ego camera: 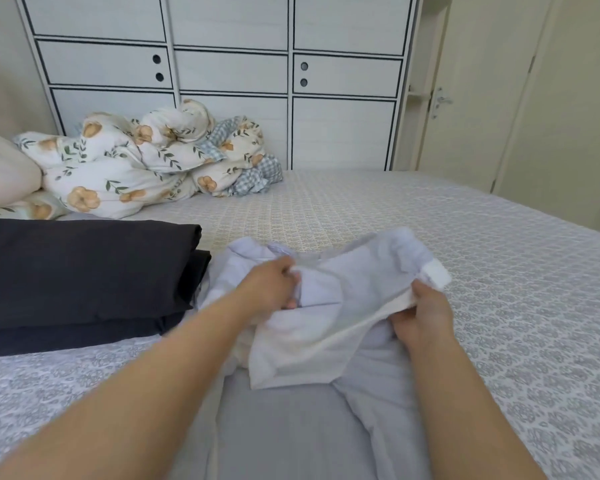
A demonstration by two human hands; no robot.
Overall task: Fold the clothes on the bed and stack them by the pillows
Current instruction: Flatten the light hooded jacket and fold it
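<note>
The bed (499, 271) with its patterned grey cover fills the near part of the room, and on it a pale lilac garment (326, 306) lies crumpled in the middle. The left hand (274, 285) and the right hand (420, 317) each pinch its cloth, probably to spread it for folding. To the left lies a dark folded stack (84, 271), placed towards the pillow (4, 171), and farther is a flowered quilt (136, 168).
</note>
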